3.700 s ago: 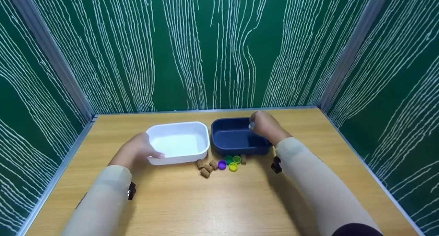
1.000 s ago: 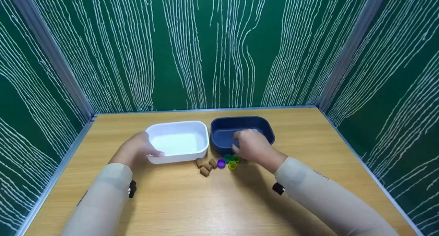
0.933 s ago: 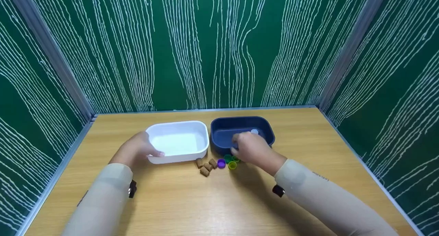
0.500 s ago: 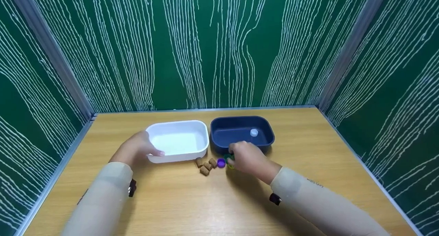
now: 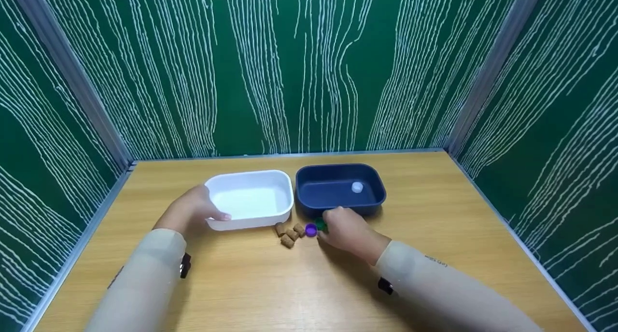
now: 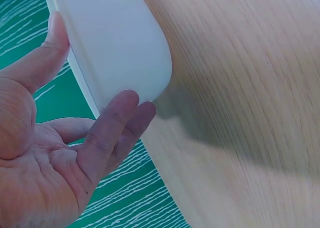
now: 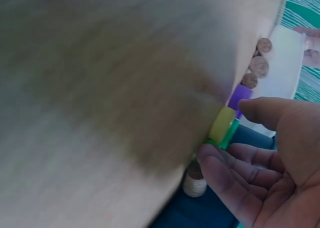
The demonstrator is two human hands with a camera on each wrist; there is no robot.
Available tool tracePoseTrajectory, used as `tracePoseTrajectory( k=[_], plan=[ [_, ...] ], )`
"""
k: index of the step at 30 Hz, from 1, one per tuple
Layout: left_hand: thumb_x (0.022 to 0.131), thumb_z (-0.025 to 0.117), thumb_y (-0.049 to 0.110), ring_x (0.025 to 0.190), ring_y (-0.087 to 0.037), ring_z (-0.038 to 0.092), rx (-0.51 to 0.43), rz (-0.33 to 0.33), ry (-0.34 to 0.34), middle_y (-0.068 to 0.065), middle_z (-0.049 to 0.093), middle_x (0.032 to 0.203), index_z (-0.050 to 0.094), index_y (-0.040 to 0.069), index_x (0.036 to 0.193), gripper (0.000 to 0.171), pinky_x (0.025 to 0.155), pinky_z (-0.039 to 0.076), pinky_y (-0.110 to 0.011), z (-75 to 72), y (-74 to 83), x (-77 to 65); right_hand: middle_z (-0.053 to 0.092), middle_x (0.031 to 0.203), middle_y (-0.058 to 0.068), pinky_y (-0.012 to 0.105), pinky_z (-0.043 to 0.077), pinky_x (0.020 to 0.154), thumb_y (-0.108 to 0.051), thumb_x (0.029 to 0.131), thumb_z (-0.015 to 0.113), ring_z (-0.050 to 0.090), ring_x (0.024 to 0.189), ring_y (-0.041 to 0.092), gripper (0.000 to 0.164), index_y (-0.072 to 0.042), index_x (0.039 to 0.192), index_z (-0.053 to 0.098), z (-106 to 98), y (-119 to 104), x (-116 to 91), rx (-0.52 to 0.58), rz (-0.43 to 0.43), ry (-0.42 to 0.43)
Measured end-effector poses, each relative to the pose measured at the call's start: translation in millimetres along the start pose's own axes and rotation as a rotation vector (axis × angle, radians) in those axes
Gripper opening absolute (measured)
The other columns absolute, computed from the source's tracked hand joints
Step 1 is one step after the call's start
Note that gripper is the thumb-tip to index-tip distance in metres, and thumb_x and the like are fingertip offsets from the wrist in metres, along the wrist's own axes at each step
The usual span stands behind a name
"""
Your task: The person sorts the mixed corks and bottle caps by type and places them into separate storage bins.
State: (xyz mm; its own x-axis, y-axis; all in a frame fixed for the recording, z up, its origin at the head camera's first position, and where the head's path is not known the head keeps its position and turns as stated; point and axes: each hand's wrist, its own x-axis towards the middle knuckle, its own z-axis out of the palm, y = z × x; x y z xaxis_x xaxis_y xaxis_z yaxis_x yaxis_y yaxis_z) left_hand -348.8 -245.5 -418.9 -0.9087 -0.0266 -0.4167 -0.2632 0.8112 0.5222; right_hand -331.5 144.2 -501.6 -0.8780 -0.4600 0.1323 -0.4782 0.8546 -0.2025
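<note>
While the left hand (image 5: 193, 209) grips the left end of the white tub (image 5: 256, 222), thumb at the rim, fingertips on the outer wall, cork pieces (image 5: 292, 235) lie near the tub's front right corner. Next: purple cap (image 5: 311, 230). Right hand (image 5: 351, 234): half open, thumb and forefinger parted about the yellow cap (image 7: 222, 124); pinch cannot be told. Navy tub (image 5: 323, 191), just behind, contains a whitish cap (image 5: 357, 187).

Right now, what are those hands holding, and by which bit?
The left hand holds the white box by its left end. The right hand has fingers beside the yellow cap; I can't tell whether they grip it.
</note>
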Motion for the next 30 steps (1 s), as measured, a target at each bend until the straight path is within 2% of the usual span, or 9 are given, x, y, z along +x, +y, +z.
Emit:
tracePoseTrajectory(
  k=[9,20,24,30],
  plan=[
    [0.089,0.097,0.043,0.158,-0.050,0.038,-0.014,-0.004,0.000,-0.033,0.030,0.180,0.023,-0.007,0.175,0.124,0.141,0.023,-0.070,0.0,-1.3,1.5,0.057,0.070,0.001,0.039,0.046,0.062,-0.025,0.099,0.087,0.052,0.064,0.022,0.035,-0.010,0.078,0.063,2.7,-1.3,1.5,0.002,0.041,-0.019],
    [0.089,0.097,0.042,0.156,-0.050,0.040,-0.011,0.008,0.000,-0.034,0.033,0.179,0.024,-0.009,0.174,0.122,0.140,0.024,-0.070,1.2,-2.6,2.8,0.055,0.070,0.002,0.040,0.046,0.061,-0.015,0.094,0.086,0.051,0.064,0.022,0.032,-0.011,0.076,0.059,2.5,-0.1,1.7,0.027,0.016,0.000],
    [0.089,0.096,0.041,0.156,-0.050,0.040,-0.001,0.011,-0.003,-0.034,0.032,0.179,0.025,-0.010,0.173,0.122,0.141,0.025,-0.069,0.9,-3.2,4.7,0.054,0.068,0.000,0.039,0.043,0.060,-0.018,0.093,0.088,0.050,0.063,0.022,0.034,-0.011,0.075,0.060,-2.4,-1.6,2.2,0.018,0.026,0.000],
    [0.087,0.097,0.043,0.156,-0.051,0.039,-0.001,0.000,-0.002,-0.034,0.032,0.179,0.025,-0.009,0.174,0.124,0.141,0.025,-0.070,0.9,-4.5,7.8,0.058,0.068,0.001,0.035,0.044,0.060,-0.024,0.096,0.089,0.055,0.062,0.021,0.030,-0.008,0.082,0.068,-12.8,-7.1,3.9,0.040,0.095,-0.075]
  ],
)
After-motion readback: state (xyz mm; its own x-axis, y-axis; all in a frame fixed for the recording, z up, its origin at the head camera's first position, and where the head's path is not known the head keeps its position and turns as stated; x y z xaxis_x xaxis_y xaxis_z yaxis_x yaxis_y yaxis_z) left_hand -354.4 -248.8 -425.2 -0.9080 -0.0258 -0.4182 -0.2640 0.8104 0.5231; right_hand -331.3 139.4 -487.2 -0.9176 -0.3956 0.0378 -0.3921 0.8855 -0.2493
